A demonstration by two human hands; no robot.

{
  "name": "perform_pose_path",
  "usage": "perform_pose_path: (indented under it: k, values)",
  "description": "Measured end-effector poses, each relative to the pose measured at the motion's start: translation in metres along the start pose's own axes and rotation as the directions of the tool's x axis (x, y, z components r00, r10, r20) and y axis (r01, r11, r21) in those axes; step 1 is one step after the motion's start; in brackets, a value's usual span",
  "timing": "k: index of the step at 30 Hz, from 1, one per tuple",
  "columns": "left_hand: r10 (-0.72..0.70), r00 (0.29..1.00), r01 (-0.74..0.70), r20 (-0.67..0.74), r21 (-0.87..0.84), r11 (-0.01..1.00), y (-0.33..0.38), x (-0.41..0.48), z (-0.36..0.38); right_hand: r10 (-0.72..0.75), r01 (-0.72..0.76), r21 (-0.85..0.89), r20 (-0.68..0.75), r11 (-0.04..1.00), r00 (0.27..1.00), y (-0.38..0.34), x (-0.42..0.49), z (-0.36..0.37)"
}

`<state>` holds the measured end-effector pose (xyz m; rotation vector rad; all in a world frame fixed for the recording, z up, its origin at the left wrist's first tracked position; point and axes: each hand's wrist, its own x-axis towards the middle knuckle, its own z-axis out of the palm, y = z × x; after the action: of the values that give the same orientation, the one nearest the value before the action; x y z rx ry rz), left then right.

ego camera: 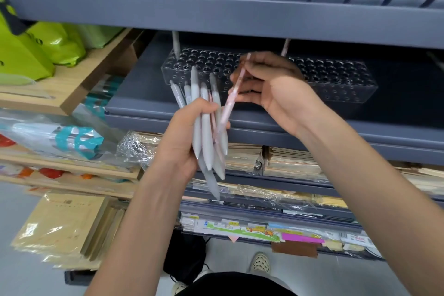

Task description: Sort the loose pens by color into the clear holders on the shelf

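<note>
My left hand (185, 134) grips a bundle of several grey pens (206, 142) with a pink one or two among them, in front of the shelf. My right hand (271, 86) pinches a single pink pen (231, 94) whose lower end still lies against the bundle. Behind the hands a clear holder (336, 79) with many round holes stands on the dark blue shelf (144, 103). One grey pen (176, 43) stands in its far left corner, and a pink pen (285, 47) stands near its middle back.
An upper shelf edge (216, 12) hangs low over the holder. Green bags (36, 50) and wooden trays (72, 89) sit to the left. Below the shelf are stacked paper packs (288, 163), plastic-wrapped stationery (240, 228) and kraft envelopes (62, 226).
</note>
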<state>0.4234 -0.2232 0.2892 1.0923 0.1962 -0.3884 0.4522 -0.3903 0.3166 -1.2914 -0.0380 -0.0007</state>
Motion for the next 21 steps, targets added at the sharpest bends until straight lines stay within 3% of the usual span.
perform_pose_path:
  k: [3, 5, 9, 12, 16, 21]
  values:
    - [0.007, 0.999, -0.007, -0.032, 0.018, 1.000, 0.001, 0.000, -0.002, -0.100, 0.115, 0.095, -0.153, 0.989, 0.983, -0.001, -0.006, -0.005]
    - [0.013, 1.000, -0.013, -0.016, 0.011, 1.000, 0.003, 0.001, -0.004, -0.212, 0.242, 0.074, -0.286, 0.967, 0.935, -0.005, -0.011, -0.015]
    - [0.026, 1.000, -0.026, -0.002, -0.008, 1.000, 0.004, 0.002, -0.007, -0.462, 0.494, -0.110, -0.571, 0.862, 0.679, -0.015, -0.022, -0.044]
    - [0.019, 1.000, -0.019, 0.006, -0.010, 1.000, 0.002, 0.003, -0.005, -0.570, 0.575, -0.226, -0.625, 0.786, 0.534, -0.018, -0.025, -0.060]
    - [0.006, 0.999, -0.006, 0.037, -0.008, 1.000, 0.000, 0.003, -0.003, -0.594, 0.599, -0.230, -0.609, 0.767, 0.526, -0.023, -0.023, -0.061]
    - [0.001, 0.999, -0.002, 0.049, 0.008, 1.000, 0.000, 0.004, -0.003, -0.571, 0.456, -0.348, -0.565, 0.819, 0.595, -0.024, -0.006, -0.061]
